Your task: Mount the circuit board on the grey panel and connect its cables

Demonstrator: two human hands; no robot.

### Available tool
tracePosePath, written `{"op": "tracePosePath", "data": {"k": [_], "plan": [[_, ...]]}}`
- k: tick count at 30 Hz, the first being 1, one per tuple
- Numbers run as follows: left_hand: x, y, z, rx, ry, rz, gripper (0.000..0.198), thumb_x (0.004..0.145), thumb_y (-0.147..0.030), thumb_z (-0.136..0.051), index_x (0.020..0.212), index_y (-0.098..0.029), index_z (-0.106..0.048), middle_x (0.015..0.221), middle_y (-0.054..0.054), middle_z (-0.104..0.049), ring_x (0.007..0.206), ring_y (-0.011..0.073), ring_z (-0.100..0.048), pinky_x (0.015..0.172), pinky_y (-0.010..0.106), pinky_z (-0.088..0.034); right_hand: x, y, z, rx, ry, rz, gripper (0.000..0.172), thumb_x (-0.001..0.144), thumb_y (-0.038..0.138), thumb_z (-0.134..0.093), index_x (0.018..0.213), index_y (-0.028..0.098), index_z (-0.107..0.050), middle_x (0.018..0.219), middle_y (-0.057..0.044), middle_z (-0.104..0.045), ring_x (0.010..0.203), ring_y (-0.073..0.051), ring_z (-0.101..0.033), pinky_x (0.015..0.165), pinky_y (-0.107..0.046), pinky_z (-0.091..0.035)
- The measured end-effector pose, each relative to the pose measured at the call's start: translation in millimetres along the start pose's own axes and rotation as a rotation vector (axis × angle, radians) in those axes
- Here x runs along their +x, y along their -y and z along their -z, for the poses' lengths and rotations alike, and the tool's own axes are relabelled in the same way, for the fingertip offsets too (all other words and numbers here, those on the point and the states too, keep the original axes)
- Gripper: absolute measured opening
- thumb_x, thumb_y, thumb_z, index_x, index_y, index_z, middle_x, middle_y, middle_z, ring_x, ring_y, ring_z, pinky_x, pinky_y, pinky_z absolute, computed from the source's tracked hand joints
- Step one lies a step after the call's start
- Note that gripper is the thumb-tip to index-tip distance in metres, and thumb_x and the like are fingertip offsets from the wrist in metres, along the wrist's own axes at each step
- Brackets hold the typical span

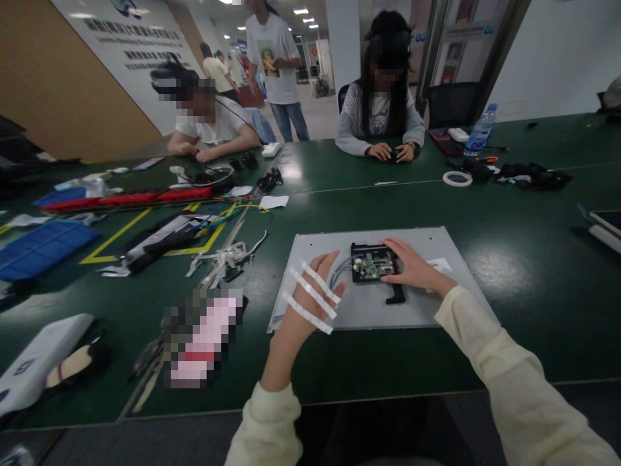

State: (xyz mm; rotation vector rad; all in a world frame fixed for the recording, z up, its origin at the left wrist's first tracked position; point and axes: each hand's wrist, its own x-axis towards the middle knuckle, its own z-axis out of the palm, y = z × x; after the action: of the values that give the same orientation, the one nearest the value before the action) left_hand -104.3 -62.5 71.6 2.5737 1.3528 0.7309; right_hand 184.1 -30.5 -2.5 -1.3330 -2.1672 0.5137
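On the grey panel (pixel 431 310), the right hand (pixel 407 264) grips the circuit board (pixel 371 265) from the right; the left hand (pixel 313 291), parted, flanks grey cables (pixel 343 266)

black frame (pixel 365 250): matt, perhaps plastic | panel (pixel 361 312): smooth | tabletop (pixel 339 202): glossy | sleeves (pixel 504 353): cloth

Indoor light, moderate; ceiling lights (pixel 301 11) at top blown white. Glare patches on desk (pixel 427 200), far side and right. Area below near desk edge dark. Wide-angle distortion, outer edges stretched. Wall lettering (pixel 138 39) soft. Pixel blocks over pink item (pixel 208 343). Circuit board (pixel 366 268) fairly clear.
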Motion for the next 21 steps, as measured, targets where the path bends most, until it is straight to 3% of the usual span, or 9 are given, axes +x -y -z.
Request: {"op": "tracePosePath", "data": {"k": [4,8,21], "plan": [[47,-10,-24.1,-0.067,0.107,-0.162,0.06,0.085,-0.036,-0.057,0.137,-0.018,-0.035,0.136,0.013,-0.045,0.125,0.0271,-0.045,0.106,0.045,-0.037,1,-2,-2,-0.01,-0.031,0.026,0.092,0.071,0.059,-0.065,0.147,0.024,-0.024,0.148,-0.012,-0.03,0.135,-0.029,-0.028,0.111,-0.048,-0.026],[72,-8,-51.6,-0.098,0.199,-0.25,0.062,0.082,-0.042,-0.06,0.135,-0.018,-0.039,0.129,0.014,-0.052,0.117,0.0276,-0.052,0.1,0.044,-0.042,2,-4,-6,-0.026,-0.044,0.018,0.093,0.071,0.059,-0.065,0.146,0.022,-0.025,0.148,-0.014,-0.03,0.135,-0.03,-0.029,0.11,-0.048,-0.027],[62,16,-82.7,0.005,0.149,-0.267,0.064,0.086,-0.055,-0.05,0.134,-0.014,-0.042,0.133,0.014,-0.051,0.123,0.0281,-0.049,0.105,0.044,-0.038,1,1,-8,-0.074,-0.014,-0.026,0.089,0.074,0.062,-0.059,0.147,0.023,-0.024,0.151,-0.013,-0.025,0.136,-0.031,-0.03,0.108,-0.05,-0.029]]}}
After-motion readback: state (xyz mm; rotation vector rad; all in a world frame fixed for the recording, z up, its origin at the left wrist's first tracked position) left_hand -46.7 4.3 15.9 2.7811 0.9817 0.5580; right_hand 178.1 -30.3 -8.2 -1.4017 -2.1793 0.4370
